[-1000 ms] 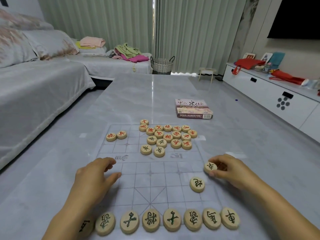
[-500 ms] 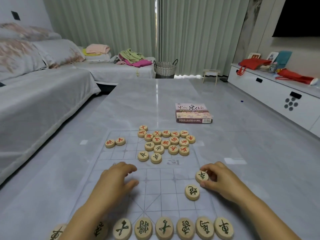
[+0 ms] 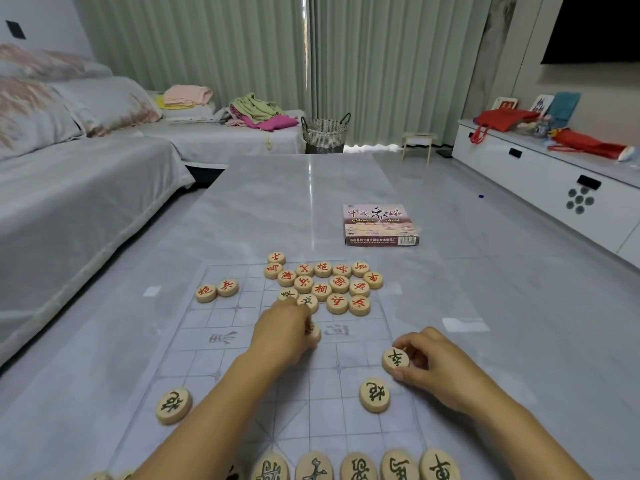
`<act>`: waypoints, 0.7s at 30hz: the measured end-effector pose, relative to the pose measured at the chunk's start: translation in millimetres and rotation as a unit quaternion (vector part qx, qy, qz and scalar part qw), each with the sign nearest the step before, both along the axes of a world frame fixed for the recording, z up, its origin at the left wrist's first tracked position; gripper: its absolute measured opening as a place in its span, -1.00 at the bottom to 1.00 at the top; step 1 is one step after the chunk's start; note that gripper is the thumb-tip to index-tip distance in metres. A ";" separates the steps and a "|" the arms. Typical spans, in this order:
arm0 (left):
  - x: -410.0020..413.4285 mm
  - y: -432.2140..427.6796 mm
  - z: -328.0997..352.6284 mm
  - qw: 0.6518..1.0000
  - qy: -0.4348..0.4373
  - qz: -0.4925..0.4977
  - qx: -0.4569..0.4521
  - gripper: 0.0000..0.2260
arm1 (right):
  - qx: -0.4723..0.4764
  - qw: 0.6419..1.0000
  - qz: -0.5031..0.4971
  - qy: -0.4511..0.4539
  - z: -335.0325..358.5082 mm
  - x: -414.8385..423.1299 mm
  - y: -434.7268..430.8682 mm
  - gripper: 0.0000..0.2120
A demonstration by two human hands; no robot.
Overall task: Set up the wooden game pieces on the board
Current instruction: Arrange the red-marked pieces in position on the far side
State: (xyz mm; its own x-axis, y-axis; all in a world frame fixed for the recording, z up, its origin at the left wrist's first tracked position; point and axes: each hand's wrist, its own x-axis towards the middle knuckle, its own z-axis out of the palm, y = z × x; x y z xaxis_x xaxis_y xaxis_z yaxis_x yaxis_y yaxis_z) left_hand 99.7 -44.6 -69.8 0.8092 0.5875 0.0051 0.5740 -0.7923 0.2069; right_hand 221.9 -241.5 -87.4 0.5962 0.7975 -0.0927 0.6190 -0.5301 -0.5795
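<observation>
A thin translucent board [image 3: 194, 344] with a printed grid lies on the grey table. A pile of round wooden pieces [image 3: 332, 285], mostly with red characters, sits at its far side. My left hand [image 3: 284, 336] reaches to the pile's near edge, fingers closed around a piece [image 3: 313, 331] that is mostly hidden. My right hand [image 3: 436, 365] pinches a black-character piece [image 3: 395, 360] at the board's right edge. Two black cannon pieces [image 3: 374, 394] [image 3: 173, 405] lie flat on the board. A row of black pieces [image 3: 356, 467] lines the near edge.
Two red pieces [image 3: 216, 291] lie apart at the board's far left. The game box [image 3: 379, 225] rests beyond the pile. A sofa [image 3: 69, 188] runs along the table's left; a white cabinet [image 3: 554, 181] stands to the right.
My left hand moved forward from the board's left side to the pile's near edge and closed on a piece. A black cannon piece now shows at the near left. My right hand barely moved.
</observation>
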 end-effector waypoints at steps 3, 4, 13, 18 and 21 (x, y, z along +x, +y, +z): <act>-8.6 -17.9 -4.7 0.995 -0.021 -0.053 -0.078 -0.71 | -0.002 1.000 0.007 0.007 2.3 2.4 -0.1 -0.70; -10.7 -24.5 -6.2 0.993 -0.025 -0.063 -0.097 -0.69 | -0.004 1.000 0.008 0.008 2.9 2.9 -0.2 -0.71; -15.2 -43.2 -13.9 0.986 -0.063 -0.067 -0.141 -0.64 | 0.009 1.000 -0.002 0.010 1.1 1.2 -0.9 -0.65; -15.7 -43.3 -13.0 0.984 -0.069 -0.070 -0.146 -0.65 | 0.002 1.000 -0.004 0.002 2.0 -1.0 -0.4 -0.66; -14.7 -42.9 -13.6 0.985 -0.070 -0.068 -0.146 -0.65 | 0.002 1.000 -0.001 0.002 2.1 -0.5 -0.5 -0.66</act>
State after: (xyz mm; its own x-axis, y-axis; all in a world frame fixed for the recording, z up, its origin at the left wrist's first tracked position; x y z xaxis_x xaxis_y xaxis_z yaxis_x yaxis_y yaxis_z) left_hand 85.0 -87.5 -83.4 0.8834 0.4675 -0.0315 0.4174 -0.7546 0.5064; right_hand 221.4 -242.0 -85.3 0.5982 0.7960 -0.0928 0.6149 -0.5301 -0.5838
